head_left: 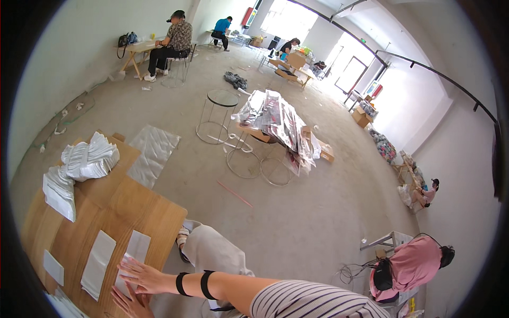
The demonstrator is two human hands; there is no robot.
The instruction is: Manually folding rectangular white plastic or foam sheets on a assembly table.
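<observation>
Grip spread wide, clasping nothing visible: right hand [142,276] on white packet [139,244], left hand [130,306] near its lower end; apparent step, smoothing; next move likely calls for even pressure.

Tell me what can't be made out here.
Head: left hand, forearm cut off by the lower edge.
Head: white strip, partly hidden by the right hand.
Head: person in blue, handwork too small and far to tell.
</observation>
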